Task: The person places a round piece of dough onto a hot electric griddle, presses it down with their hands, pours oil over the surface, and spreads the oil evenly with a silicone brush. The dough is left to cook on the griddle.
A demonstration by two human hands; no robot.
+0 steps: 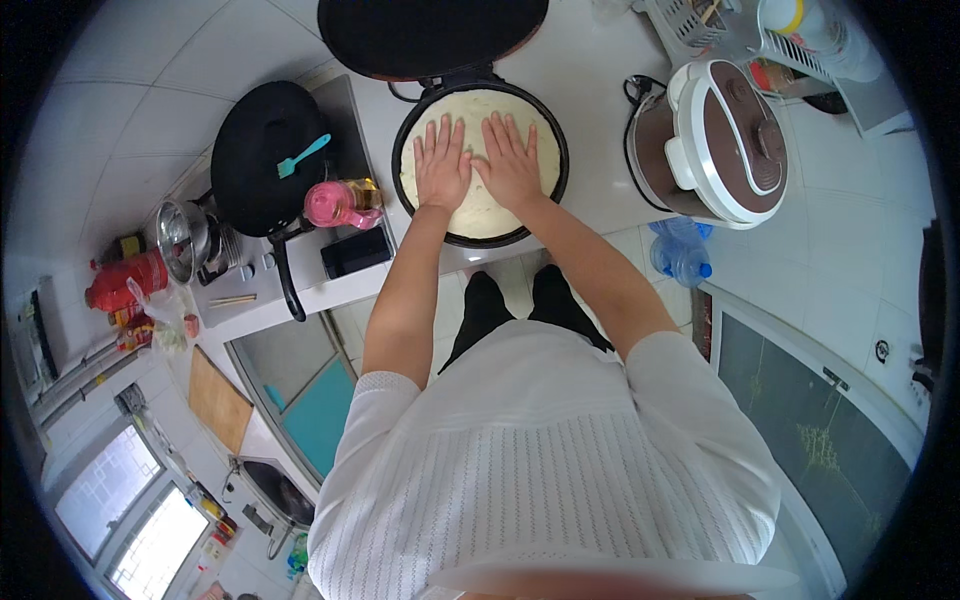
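Note:
A round, flat sheet of pale dough (484, 214) fills most of the black lower pan of an electric griddle (562, 161), whose dark round lid (435, 34) is raised at the back. My left hand (441, 169) lies palm down on the left half of the dough, fingers pointing away from me. On the right half my right hand (511, 165) rests flat in the same way, its fingers slightly spread. The two thumbs almost meet near the middle. Neither hand grips anything; the palms are hidden against the dough.
Left of the griddle are a black frying pan (255, 172) with a turquoise silicone brush (304, 156) on it, a pink-topped oil bottle (341, 204) and a black phone-like slab (356, 253). A brown and white rice cooker (720, 146) and its cord stand at right.

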